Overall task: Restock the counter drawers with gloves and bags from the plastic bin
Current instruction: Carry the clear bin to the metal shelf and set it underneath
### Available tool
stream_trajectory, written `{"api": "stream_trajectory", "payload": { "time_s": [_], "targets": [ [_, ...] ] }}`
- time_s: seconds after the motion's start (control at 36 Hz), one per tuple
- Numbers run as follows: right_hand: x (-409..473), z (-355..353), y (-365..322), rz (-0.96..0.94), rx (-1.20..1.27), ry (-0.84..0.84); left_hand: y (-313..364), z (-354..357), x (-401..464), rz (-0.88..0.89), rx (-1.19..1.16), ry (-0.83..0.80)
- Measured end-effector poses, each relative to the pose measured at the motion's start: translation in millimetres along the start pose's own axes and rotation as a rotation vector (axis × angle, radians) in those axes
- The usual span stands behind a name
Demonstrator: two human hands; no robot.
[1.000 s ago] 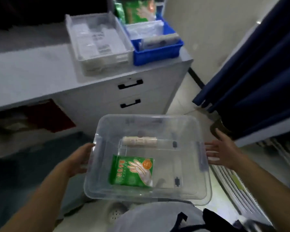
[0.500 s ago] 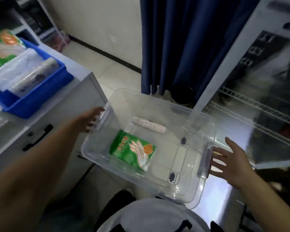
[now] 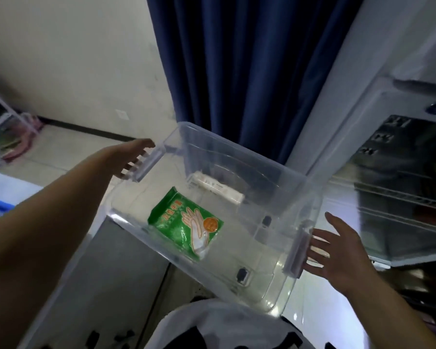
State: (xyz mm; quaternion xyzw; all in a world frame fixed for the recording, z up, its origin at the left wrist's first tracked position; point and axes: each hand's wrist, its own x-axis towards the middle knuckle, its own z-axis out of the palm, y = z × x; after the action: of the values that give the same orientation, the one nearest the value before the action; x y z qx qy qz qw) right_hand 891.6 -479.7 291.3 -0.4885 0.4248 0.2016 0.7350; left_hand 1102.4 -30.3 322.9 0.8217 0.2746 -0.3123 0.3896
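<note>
Red characters on the green glove pack (image 3: 185,224) and pale ones on the glass door (image 3: 378,139) are unreadably blurred.

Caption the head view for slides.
Left hand and right hand carry clear bin containing green glove pack, white roll.

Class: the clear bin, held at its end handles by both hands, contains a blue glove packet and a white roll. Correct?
No: the head view shows the glove packet is green, not blue. Otherwise right: left hand and right hand at the handles of the clear bin, white roll inside.
</note>
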Motion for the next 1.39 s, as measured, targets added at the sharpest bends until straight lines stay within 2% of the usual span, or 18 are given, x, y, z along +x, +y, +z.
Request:
{"api": "stream_trajectory", "payload": {
  "time_s": [0.22,0.44,0.69,0.83,1.0,1.14,1.25,1.39],
  "targets": [
    [35,111,-42,-0.035,0.021,-0.025,17,-91,77,0.024,-0.035,0.020],
    [101,225,-105,0.052,-0.064,-0.013,14,-166,152,-0.111,-0.087,0.053],
    [200,378,-161,0.170,-0.268,-0.132,-9,-263,217,-0.326,-0.252,0.295],
    [240,481,-190,0.182,-0.466,-0.222,-18,-319,218,-0.381,-0.438,0.447],
    [277,604,-211,0.220,-0.645,-0.369,-60,-382,206,-0.479,-0.533,0.622],
    [307,716,-228,0.226,-0.772,-0.474,-100,-427,218,-0.560,-0.692,0.658],
    [332,812,-230,0.231,-0.860,-0.480,-137,-453,248,-0.591,-0.828,0.668],
    [354,918,-232,0.223,-1.012,-0.453,-175,-483,289,-0.641,-0.993,0.565]
  ]
}}
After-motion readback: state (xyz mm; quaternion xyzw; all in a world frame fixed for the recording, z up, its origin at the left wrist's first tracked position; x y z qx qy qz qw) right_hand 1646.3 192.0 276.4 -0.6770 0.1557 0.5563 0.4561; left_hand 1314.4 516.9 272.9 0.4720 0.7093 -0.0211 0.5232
